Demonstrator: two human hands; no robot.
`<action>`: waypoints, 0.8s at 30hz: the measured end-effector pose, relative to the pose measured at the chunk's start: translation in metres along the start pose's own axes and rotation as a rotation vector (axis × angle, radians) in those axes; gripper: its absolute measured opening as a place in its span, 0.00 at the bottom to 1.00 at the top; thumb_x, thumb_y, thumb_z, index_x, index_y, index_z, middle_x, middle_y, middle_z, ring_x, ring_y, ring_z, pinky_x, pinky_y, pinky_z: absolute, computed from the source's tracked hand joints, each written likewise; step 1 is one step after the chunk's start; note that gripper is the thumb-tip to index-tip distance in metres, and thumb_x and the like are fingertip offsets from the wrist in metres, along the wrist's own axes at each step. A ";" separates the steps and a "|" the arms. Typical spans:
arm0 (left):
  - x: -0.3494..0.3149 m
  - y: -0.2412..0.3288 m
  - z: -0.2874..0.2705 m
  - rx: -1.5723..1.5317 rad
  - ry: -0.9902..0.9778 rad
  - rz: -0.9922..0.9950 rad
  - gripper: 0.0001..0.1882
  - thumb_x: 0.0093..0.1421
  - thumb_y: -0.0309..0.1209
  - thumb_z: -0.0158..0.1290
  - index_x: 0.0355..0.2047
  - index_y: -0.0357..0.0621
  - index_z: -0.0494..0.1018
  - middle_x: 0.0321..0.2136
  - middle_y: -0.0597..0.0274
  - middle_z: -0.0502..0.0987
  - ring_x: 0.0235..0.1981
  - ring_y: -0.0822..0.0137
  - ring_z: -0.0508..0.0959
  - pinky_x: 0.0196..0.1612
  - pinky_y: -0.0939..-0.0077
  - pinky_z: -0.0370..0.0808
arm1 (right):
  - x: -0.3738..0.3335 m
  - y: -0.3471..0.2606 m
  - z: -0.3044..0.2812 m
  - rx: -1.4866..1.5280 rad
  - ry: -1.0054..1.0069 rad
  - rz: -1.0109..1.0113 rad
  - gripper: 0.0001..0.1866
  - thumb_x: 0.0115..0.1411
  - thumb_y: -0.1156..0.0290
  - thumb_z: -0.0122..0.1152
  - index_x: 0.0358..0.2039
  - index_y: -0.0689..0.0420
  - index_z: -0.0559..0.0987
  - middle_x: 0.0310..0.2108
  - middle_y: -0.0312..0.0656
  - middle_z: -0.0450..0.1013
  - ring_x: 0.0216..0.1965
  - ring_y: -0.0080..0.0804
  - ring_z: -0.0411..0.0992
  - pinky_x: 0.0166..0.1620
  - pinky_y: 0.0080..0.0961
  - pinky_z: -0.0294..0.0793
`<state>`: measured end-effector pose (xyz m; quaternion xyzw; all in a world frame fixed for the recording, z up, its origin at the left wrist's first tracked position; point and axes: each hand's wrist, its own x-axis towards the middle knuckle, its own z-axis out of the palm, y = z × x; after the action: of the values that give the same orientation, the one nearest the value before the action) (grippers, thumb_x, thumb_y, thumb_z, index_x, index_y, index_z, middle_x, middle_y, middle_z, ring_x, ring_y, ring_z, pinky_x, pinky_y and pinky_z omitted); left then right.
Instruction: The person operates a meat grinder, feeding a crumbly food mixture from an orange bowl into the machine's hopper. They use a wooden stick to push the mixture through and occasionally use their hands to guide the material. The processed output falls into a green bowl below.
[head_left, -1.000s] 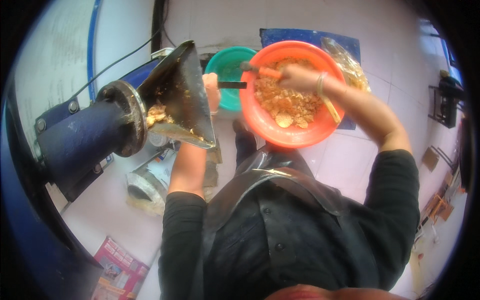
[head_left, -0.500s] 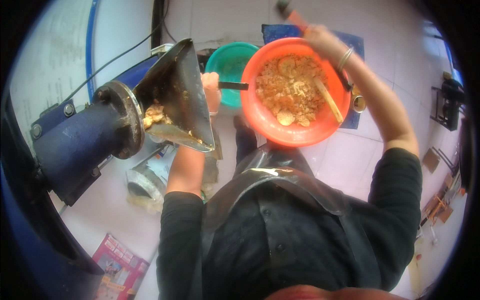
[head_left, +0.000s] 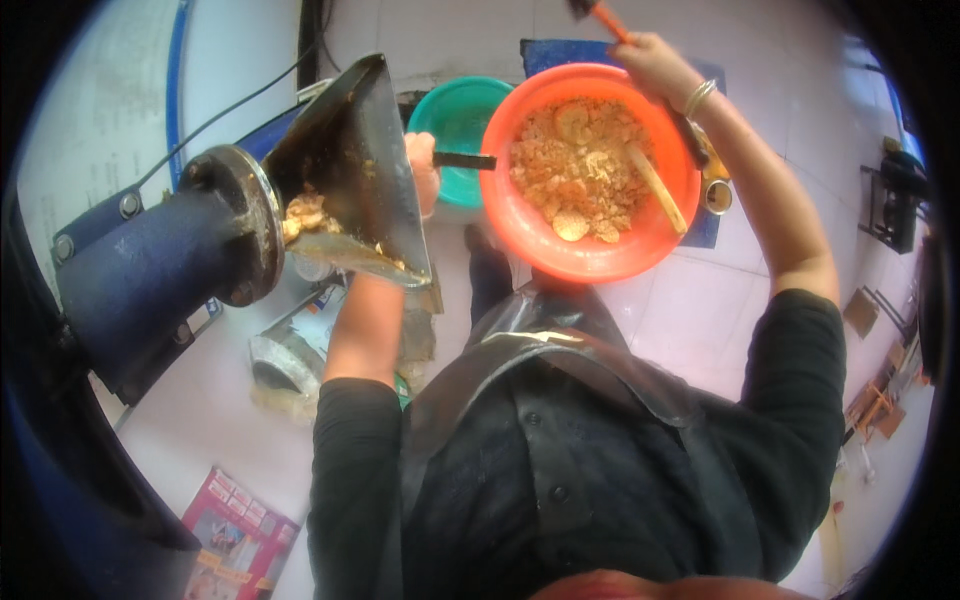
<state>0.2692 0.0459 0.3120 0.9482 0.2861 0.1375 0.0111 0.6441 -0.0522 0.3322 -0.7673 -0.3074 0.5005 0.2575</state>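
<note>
My left hand (head_left: 422,172) is closed around a dark flat metal bar (head_left: 466,160) behind the right side of a metal hopper (head_left: 385,190); the hopper hides part of this hand. Crumbly brown-yellow material (head_left: 308,214) lies inside the hopper, by the flanged mouth of a blue machine (head_left: 150,275). My right hand (head_left: 660,70) grips a hammer with an orange shaft (head_left: 608,20), raised over the far right rim of an orange basin (head_left: 590,268). The upper picture edge cuts off its dark head. Brown chunks and crumbs (head_left: 570,165) fill the basin, with a wooden handle (head_left: 657,190) leaning in them.
A green basin (head_left: 440,110) sits left of the orange one. A blue mat (head_left: 705,232) lies under the orange basin, a small round container (head_left: 717,196) on its right. A pink printed box (head_left: 235,530) is at the lower left, dark metal racks (head_left: 890,200) far right.
My right hand and the hammer have shifted slightly up and right, and their blur has lessened. My left hand stays closed on the bar. The view has tilted a little.
</note>
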 end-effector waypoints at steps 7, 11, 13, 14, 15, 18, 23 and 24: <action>-0.002 -0.003 0.003 0.029 -0.008 0.024 0.08 0.50 0.28 0.54 0.19 0.50 0.65 0.19 0.62 0.68 0.26 0.55 0.71 0.35 0.60 0.65 | -0.063 0.019 0.116 -0.441 -0.291 -0.460 0.12 0.59 0.65 0.55 0.33 0.61 0.81 0.22 0.44 0.74 0.28 0.33 0.74 0.39 0.34 0.75; -0.009 0.004 0.001 0.017 -0.023 0.001 0.09 0.50 0.27 0.54 0.19 0.50 0.65 0.19 0.62 0.68 0.26 0.55 0.71 0.36 0.61 0.65 | -0.021 -0.002 0.008 0.148 0.112 -0.014 0.10 0.64 0.64 0.54 0.34 0.57 0.78 0.14 0.31 0.65 0.13 0.24 0.62 0.16 0.26 0.62; -0.004 0.004 0.001 0.010 -0.022 -0.001 0.09 0.49 0.27 0.54 0.19 0.50 0.65 0.19 0.62 0.68 0.26 0.55 0.71 0.36 0.61 0.65 | 0.008 0.015 0.000 0.402 0.233 -0.120 0.11 0.65 0.61 0.54 0.32 0.55 0.76 0.13 0.28 0.62 0.13 0.22 0.61 0.17 0.26 0.62; -0.004 0.004 0.000 0.019 -0.029 -0.001 0.09 0.49 0.27 0.54 0.19 0.50 0.65 0.19 0.62 0.68 0.26 0.55 0.71 0.36 0.61 0.65 | 0.014 0.019 0.006 0.501 0.266 -0.091 0.12 0.65 0.61 0.54 0.30 0.55 0.76 0.14 0.29 0.64 0.13 0.22 0.63 0.17 0.26 0.62; -0.005 0.004 0.000 0.028 -0.039 -0.004 0.09 0.48 0.27 0.55 0.19 0.50 0.65 0.19 0.62 0.68 0.26 0.55 0.71 0.36 0.61 0.65 | 0.004 0.030 0.037 0.332 0.176 -0.065 0.13 0.64 0.61 0.54 0.30 0.57 0.76 0.15 0.32 0.66 0.16 0.26 0.65 0.22 0.28 0.64; -0.003 0.001 0.001 -0.009 -0.036 0.010 0.09 0.48 0.27 0.55 0.19 0.50 0.65 0.19 0.62 0.68 0.26 0.55 0.71 0.37 0.61 0.65 | -0.066 0.041 0.117 -0.324 -0.230 -0.338 0.15 0.64 0.62 0.53 0.30 0.62 0.79 0.18 0.42 0.71 0.24 0.35 0.71 0.36 0.33 0.70; -0.014 0.003 -0.002 -0.011 -0.030 -0.011 0.09 0.46 0.26 0.56 0.19 0.50 0.65 0.19 0.63 0.68 0.26 0.56 0.71 0.37 0.62 0.65 | -0.022 0.015 0.013 0.096 0.112 -0.002 0.15 0.65 0.66 0.51 0.29 0.64 0.78 0.15 0.37 0.69 0.17 0.31 0.71 0.23 0.33 0.73; -0.011 0.005 -0.001 -0.008 -0.018 -0.016 0.09 0.46 0.26 0.56 0.19 0.50 0.65 0.19 0.63 0.68 0.26 0.56 0.71 0.37 0.62 0.65 | -0.014 0.009 0.006 0.244 0.228 -0.053 0.11 0.68 0.67 0.48 0.30 0.57 0.73 0.13 0.29 0.62 0.10 0.19 0.63 0.13 0.21 0.66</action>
<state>0.2631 0.0356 0.3107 0.9470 0.2931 0.1301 0.0183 0.6361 -0.0678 0.3321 -0.7739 -0.2332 0.4369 0.3948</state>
